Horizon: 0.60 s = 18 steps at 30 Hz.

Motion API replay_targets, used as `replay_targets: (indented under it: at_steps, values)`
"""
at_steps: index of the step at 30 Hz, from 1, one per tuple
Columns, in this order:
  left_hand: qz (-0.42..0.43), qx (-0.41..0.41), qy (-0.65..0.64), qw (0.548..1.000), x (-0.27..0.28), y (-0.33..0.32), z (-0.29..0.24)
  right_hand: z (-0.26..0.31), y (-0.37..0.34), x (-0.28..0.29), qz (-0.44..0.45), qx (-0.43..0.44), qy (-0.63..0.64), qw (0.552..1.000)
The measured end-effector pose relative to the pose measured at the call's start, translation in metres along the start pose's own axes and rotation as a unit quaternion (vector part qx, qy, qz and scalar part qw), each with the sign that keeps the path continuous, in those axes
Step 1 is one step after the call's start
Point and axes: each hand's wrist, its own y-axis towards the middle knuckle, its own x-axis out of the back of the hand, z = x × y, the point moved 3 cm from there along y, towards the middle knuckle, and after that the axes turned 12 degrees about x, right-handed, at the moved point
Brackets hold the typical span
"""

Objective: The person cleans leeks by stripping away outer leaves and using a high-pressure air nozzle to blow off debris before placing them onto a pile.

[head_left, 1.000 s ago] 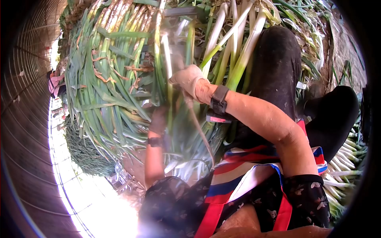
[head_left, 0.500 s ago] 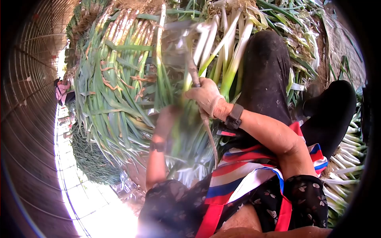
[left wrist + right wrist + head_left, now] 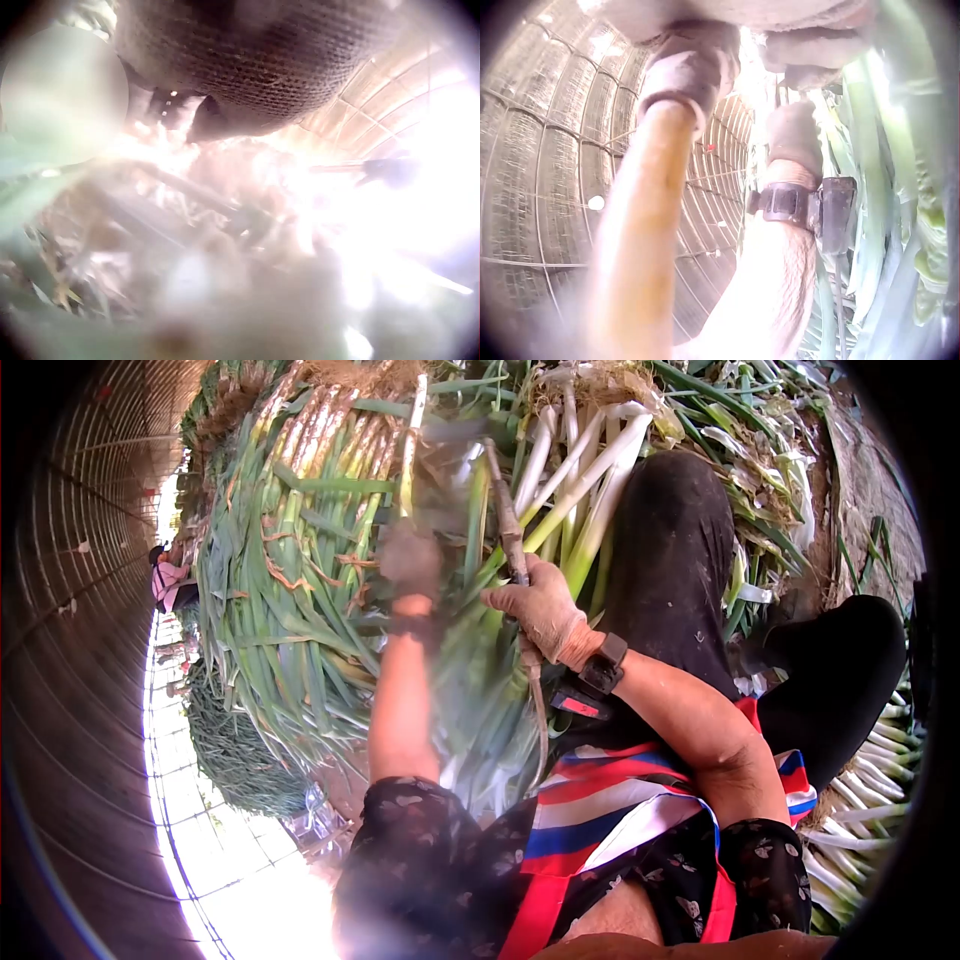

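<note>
The right hand (image 3: 545, 610) has its gloved fingers wrapped firmly round a rod-like tool (image 3: 511, 535), from which a hose (image 3: 538, 715) hangs toward the lap. The left hand (image 3: 410, 560) is blurred, at the lower part of one single stalk (image 3: 410, 450); I cannot tell if its grip is closed. On the left lie many leafy stalks with brown-streaked bases (image 3: 312, 430), which I judge uncleaned. White stalks (image 3: 610, 495) beside the knee (image 3: 668, 500), and a white row (image 3: 865, 820) at near right, look already cleaned. The work seems partly done, with much left.
</note>
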Motion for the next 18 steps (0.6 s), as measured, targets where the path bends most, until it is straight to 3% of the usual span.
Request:
replay_targets:
  at_steps: [1, 3, 4, 8, 10, 12, 14, 15, 17, 18]
  values:
    - [-0.004, 0.061, 0.031, 0.998, -0.006, 0.01, 0.016, 0.0, -0.001, -0.002, 0.02, -0.002, 0.014, 1.0]
    - [0.072, 0.064, 0.022, 0.995, -0.032, 0.02, 0.045, -0.008, 0.001, -0.005, 0.049, 0.02, 0.032, 0.998]
    - [0.11, 0.064, 0.017, 0.992, -0.044, 0.023, 0.055, -0.003, 0.001, -0.005, 0.074, -0.012, 0.032, 0.997]
    - [0.198, 0.059, -0.151, 0.967, -0.029, 0.018, 0.042, -0.006, -0.006, -0.014, 0.136, -0.093, 0.06, 0.984]
    - [0.214, 0.014, -0.201, 0.956, -0.045, 0.025, 0.05, -0.015, -0.008, -0.024, 0.144, -0.122, 0.072, 0.979]
    - [0.25, 0.019, -0.291, 0.923, -0.055, 0.023, 0.053, -0.025, -0.006, -0.035, 0.119, -0.12, 0.116, 0.979]
    - [0.301, 0.074, -0.414, 0.856, -0.031, 0.007, 0.025, -0.03, -0.005, -0.04, 0.108, -0.138, 0.119, 0.977]
    - [0.31, 0.08, -0.411, 0.854, -0.025, 0.005, 0.018, -0.027, -0.006, -0.041, 0.103, -0.158, 0.105, 0.976]
    - [0.221, -0.085, -0.376, 0.896, -0.034, 0.006, 0.015, -0.022, -0.007, -0.039, 0.091, -0.197, 0.077, 0.973]
    - [0.204, -0.118, -0.353, 0.906, -0.037, 0.004, 0.013, -0.02, -0.008, -0.038, 0.09, -0.191, 0.08, 0.974]
